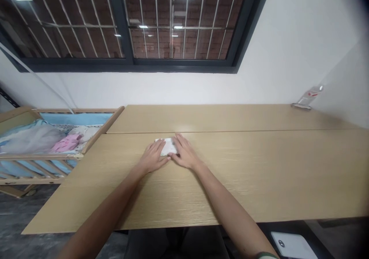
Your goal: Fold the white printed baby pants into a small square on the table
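A small folded white cloth lies flat on the light wooden table, near its middle seam. My left hand rests palm down on the cloth's left side, fingers stretched out. My right hand lies flat on its right side, fingers together and pointing away from me. Both hands press on the cloth and hide most of it; only a strip between them shows.
A wooden baby cot with blue, grey and pink bedding stands at the table's left end. A plastic bottle lies at the far right by the wall. A white object sits below the table's near edge.
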`<state>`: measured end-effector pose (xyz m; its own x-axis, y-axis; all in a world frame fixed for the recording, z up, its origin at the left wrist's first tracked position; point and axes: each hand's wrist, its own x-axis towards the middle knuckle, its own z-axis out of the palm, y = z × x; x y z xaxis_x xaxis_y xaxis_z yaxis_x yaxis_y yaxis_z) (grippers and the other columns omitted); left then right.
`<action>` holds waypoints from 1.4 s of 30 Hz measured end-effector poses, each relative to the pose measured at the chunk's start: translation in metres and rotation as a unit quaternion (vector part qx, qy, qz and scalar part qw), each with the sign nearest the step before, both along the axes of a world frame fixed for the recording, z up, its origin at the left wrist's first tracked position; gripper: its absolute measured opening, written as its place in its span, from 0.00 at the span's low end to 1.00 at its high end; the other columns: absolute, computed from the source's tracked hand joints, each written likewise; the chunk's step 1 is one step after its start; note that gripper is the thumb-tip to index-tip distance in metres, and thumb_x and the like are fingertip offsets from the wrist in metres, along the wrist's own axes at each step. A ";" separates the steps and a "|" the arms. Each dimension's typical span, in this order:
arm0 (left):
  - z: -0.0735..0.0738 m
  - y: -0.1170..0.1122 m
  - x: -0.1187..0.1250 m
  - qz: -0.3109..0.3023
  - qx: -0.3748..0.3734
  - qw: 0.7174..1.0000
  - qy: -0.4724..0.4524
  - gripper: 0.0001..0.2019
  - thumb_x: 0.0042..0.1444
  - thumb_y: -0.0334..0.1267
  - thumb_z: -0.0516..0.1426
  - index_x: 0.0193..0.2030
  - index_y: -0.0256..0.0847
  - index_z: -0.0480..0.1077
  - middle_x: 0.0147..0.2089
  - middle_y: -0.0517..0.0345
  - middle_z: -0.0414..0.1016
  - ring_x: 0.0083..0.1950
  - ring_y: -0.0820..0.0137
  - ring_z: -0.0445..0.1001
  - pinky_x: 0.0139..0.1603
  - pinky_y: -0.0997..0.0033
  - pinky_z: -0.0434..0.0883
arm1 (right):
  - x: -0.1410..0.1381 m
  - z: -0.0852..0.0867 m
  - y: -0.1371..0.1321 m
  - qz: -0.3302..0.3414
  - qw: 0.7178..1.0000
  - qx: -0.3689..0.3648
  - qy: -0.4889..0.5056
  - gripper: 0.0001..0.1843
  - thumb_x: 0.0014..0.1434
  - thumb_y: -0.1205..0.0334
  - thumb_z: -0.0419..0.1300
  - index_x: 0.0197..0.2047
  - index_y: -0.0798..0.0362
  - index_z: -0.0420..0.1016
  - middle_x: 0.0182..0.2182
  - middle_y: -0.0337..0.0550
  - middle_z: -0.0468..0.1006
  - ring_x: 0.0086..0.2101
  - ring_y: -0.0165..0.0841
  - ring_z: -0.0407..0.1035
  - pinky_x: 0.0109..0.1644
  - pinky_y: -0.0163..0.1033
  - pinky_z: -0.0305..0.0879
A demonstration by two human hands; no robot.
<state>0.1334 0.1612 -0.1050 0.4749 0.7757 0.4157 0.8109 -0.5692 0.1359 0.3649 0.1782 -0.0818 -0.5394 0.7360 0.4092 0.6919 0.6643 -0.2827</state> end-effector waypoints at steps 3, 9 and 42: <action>0.002 0.000 0.001 0.008 -0.022 1.000 0.005 0.37 0.65 0.61 0.50 0.71 0.35 0.56 0.72 0.35 0.60 0.73 0.51 0.60 0.69 0.46 0.59 | 0.000 -0.003 0.001 0.030 0.999 -0.008 0.014 0.39 0.66 0.47 0.56 0.73 0.59 0.56 0.71 0.60 0.58 0.71 0.47 0.49 0.73 0.57 0.46; 0.001 0.011 0.003 0.043 -0.051 0.997 -0.050 0.30 0.61 0.48 0.56 0.68 0.38 0.61 0.68 0.40 0.67 0.70 0.53 0.64 0.70 0.48 0.59 | -0.001 -0.013 0.012 0.013 0.997 -0.063 0.042 0.39 0.59 0.60 0.60 0.72 0.56 0.58 0.69 0.57 0.61 0.69 0.47 0.53 0.72 0.57 0.51; 0.052 -0.041 -0.001 0.098 -0.306 0.944 -0.079 0.19 0.61 0.46 0.53 0.56 0.42 0.58 0.44 0.50 0.77 0.42 0.56 0.79 0.38 0.63 0.68 | -0.029 -0.028 0.026 -0.007 0.945 -0.160 0.286 0.24 0.59 0.65 0.57 0.59 0.51 0.66 0.52 0.48 0.74 0.49 0.37 0.71 0.56 0.48 0.70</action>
<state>0.1328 0.1198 -0.0529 0.2675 0.9598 -0.0852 0.8341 -0.1863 0.5192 0.3364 0.2047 -0.1099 -0.2867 0.8767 0.3861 0.3739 0.4735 -0.7975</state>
